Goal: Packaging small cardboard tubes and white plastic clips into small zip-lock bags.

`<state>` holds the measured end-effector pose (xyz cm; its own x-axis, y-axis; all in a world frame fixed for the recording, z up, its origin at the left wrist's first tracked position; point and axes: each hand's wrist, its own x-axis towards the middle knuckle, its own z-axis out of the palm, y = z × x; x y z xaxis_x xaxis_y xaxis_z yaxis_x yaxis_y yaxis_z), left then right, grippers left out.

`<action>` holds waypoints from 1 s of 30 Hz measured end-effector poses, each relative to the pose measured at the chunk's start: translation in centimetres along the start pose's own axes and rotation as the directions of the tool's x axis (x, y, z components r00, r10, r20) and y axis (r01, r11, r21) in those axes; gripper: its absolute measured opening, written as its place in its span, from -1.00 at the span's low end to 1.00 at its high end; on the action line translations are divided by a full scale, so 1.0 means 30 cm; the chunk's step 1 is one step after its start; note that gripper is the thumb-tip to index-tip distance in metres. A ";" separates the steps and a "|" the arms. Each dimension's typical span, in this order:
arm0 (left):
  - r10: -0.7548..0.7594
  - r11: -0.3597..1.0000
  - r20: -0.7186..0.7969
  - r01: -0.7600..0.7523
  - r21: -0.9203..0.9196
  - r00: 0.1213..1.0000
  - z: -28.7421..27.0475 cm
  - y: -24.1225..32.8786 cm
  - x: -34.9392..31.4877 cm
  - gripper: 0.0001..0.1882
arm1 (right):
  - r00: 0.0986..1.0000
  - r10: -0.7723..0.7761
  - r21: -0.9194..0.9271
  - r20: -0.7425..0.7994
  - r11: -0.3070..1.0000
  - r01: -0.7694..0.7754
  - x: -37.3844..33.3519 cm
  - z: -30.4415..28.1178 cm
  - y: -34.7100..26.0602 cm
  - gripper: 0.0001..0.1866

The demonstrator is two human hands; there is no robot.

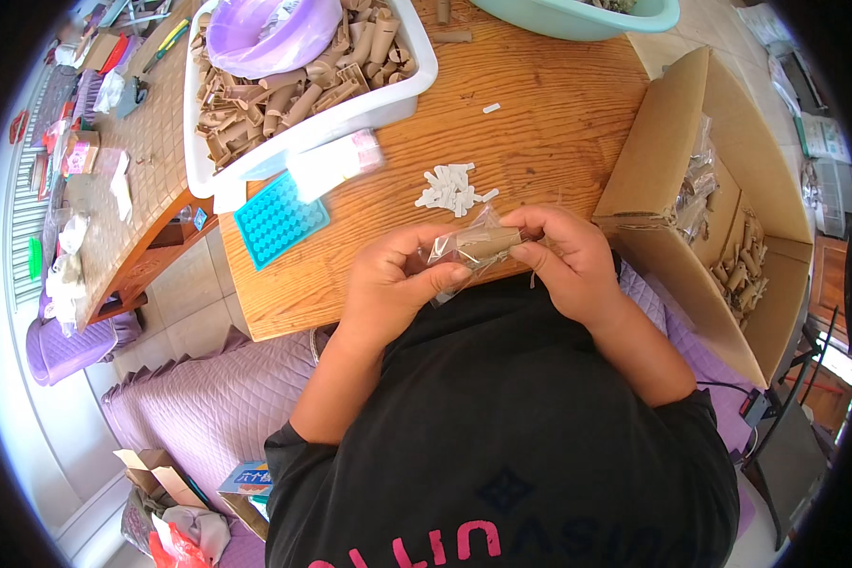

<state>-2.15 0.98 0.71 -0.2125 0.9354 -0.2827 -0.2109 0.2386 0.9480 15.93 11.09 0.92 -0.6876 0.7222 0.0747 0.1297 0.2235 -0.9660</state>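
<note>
Between my two hands, just above the near edge of the table, is a brown tube-shaped piece [487,243] with a clear plastic bag [449,250] around its left part. My left hand [399,282] is closed, pinching the bag between thumb and fingers. At the tube's right end, my right hand [566,263] grips it between thumb and forefinger. Whether the bag covers that end too, I cannot tell. Just beyond my hands lies a loose pile of small white strips [452,189].
A white tub [374,118] of brown pieces holds a purple bowl [255,59]. Nearby lie a turquoise bumpy mat [270,225] and a white packet [326,170]. An open cardboard box [648,189] with bagged and loose pieces stands right; a pale green basin [577,21] is at the back.
</note>
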 end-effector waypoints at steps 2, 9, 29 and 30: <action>0.059 0.996 0.048 -0.056 -0.075 0.997 0.011 0.004 0.002 -0.67 | 0.999 0.001 -0.012 0.037 1.000 0.000 0.001 -0.003 0.006 -0.77; 0.090 0.984 -0.022 -0.086 0.154 0.996 0.023 -0.028 -0.004 -0.77 | 0.999 0.025 0.063 0.045 0.998 -0.028 -0.001 0.004 0.002 -0.78; -0.171 0.889 0.173 0.228 -0.398 0.970 0.030 -0.038 0.032 -0.56 | 0.964 0.223 0.319 0.148 0.911 -0.260 0.005 0.001 0.012 -0.84; -0.171 0.889 0.175 0.229 -0.397 0.970 0.034 -0.034 0.031 -0.56 | 0.964 0.224 0.319 0.146 0.911 -0.260 0.000 0.003 0.021 -0.84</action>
<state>-1.17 1.89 -0.36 -0.0027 0.9117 -0.4109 -0.6152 0.3224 0.7194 15.93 11.17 0.30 -0.7379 0.6504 -0.1802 0.0692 -0.1927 -0.9788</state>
